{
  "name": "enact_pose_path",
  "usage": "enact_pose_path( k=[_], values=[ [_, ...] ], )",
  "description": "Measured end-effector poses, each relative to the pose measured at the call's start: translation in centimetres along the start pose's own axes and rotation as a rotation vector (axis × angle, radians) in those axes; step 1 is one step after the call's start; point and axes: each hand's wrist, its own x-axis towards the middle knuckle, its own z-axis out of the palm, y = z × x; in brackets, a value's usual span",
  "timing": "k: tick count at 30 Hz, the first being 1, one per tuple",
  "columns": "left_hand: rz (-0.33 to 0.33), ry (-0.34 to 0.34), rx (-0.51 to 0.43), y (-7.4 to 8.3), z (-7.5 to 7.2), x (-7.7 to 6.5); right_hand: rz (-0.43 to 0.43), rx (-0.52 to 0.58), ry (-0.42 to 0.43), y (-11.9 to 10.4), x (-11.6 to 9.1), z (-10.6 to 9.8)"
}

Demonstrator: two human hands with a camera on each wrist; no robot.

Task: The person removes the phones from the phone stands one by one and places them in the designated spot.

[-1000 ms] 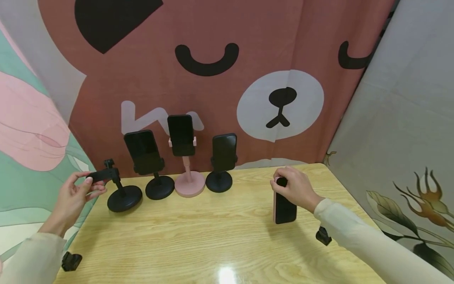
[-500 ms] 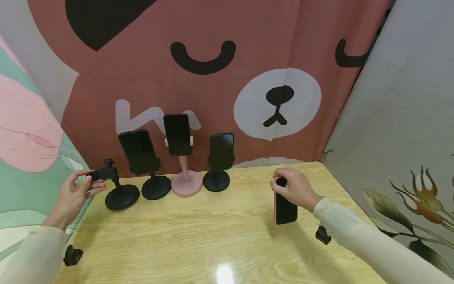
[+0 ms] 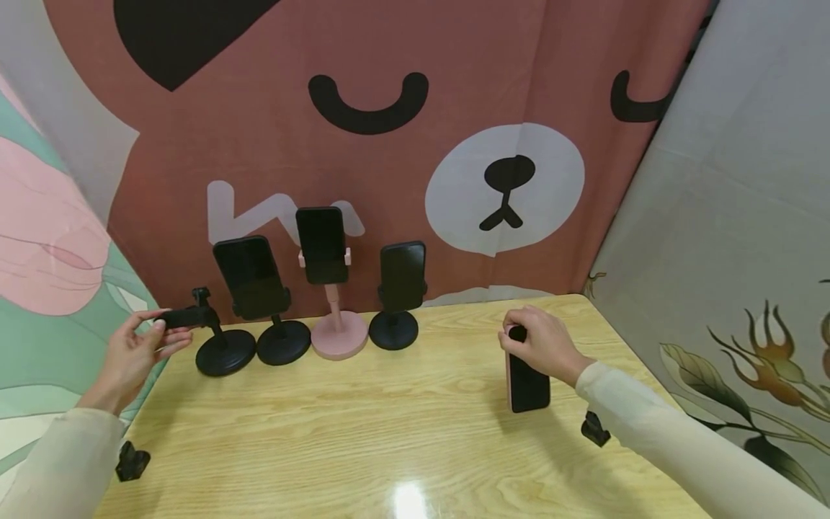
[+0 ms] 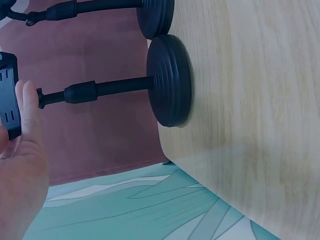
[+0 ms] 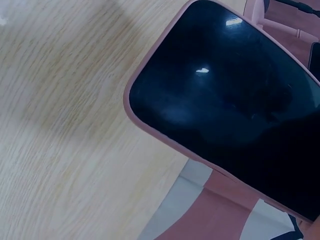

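My left hand (image 3: 132, 360) pinches the black clamp head (image 3: 184, 318) of a phone stand at the far left, thumb on one face and fingers behind. The stand's round black base (image 4: 170, 82) sits on the table. In my right hand (image 3: 541, 342) a phone in a pink case (image 3: 528, 382) hangs upright by its top end, dark screen toward me. The right wrist view shows that phone large, its lower end over the wood; only a bit of the hand shows there.
Along the back edge stand a black stand holding a phone (image 3: 249, 277), a pink stand (image 3: 339, 335) with a phone, and another black stand (image 3: 393, 330) with a phone. Small black devices hang below both wrists. A bear-print curtain (image 3: 389, 173) rises behind the wooden table (image 3: 324, 447).
The head view has shifted slightly, so the scene slides left. The left stand's base has moved a little toward its neighbour. The right hand keeps the phone nearly in place.
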Motion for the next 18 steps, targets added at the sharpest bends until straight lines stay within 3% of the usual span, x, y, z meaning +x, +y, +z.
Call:
enact_pose_path(
  k=[12,18],
  values=[
    [-0.019,0.0,-0.04,0.0,-0.8,-0.1,0.074,-0.022,-0.125,1.2,-1.0,-0.3],
    [-0.068,0.008,-0.012,0.3,-0.9,-0.3,0.102,-0.034,-0.175,2.1,-2.0,-0.1]
  ],
)
